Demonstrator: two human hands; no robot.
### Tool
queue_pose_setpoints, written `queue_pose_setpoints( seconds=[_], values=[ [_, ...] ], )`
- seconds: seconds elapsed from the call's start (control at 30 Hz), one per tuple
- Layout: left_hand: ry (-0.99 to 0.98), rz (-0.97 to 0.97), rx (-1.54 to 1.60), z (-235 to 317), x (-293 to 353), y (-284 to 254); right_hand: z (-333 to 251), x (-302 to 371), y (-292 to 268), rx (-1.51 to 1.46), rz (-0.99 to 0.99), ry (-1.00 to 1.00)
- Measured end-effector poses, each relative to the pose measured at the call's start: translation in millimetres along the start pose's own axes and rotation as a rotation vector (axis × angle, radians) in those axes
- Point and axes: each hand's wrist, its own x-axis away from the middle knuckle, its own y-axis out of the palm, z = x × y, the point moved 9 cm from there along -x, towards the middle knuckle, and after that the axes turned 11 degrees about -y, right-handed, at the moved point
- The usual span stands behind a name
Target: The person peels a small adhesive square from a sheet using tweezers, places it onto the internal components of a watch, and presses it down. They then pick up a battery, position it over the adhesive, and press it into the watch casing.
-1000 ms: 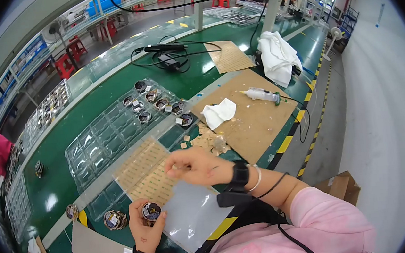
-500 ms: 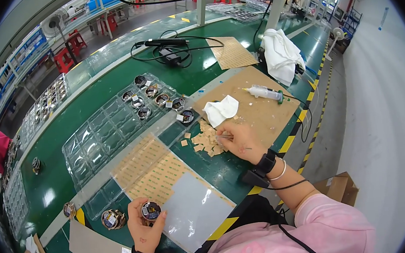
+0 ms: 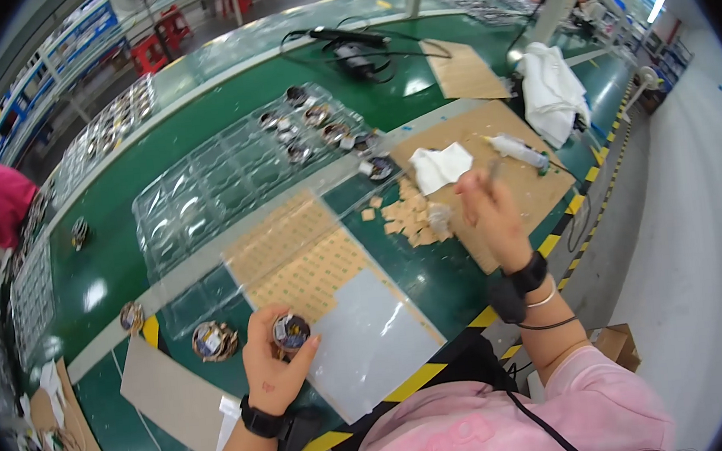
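Observation:
My left hand (image 3: 275, 368) is wrapped round a small round electronic module (image 3: 290, 332) with a dark rim, above the edge of an adhesive sheet (image 3: 295, 262). My right hand (image 3: 490, 213) is raised over the brown board (image 3: 519, 197), its fingers pinched on blurred, thin metal tweezers (image 3: 493, 167). Left of that hand lies a loose pile of small tan square pads (image 3: 408, 217), with a clear crumpled lump (image 3: 440, 220) at its side. A white cloth (image 3: 442, 166) and a syringe (image 3: 517, 152) rest on the board beyond.
A clear tray (image 3: 209, 183) holds several round modules at its right end. More modules (image 3: 215, 340) sit left of my left hand, near a grey-brown card (image 3: 168, 387). Black cables with an adapter (image 3: 353, 52) lie farther back. Another person in pink (image 3: 7, 203) is at far left.
My right hand has lifted away from the pad pile, rightward over the board, with the tweezers. My left hand still holds the module. The whole view has shifted.

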Motion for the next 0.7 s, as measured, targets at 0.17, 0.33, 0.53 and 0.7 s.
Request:
queue_pose_setpoints(
  seconds=[0.17, 0.33, 0.53, 0.7],
  values=[
    [-0.105, -0.017, 0.182, 1, -3, 4, -39, 6, 61, 0.017, -0.245, -0.319],
    [-0.102, -0.059, 0.119, 2, -3, 7, 3, 28, 125, -0.273, -0.583, 0.163],
    [-0.092, -0.049, 0.125, 6, -2, 7, -9, 32, 147, -0.05, -0.744, -0.008],
    [-0.036, -0.062, 0.103, 5, -3, 6, 2, 34, 144, 0.035, -0.728, 0.001]
  ],
)
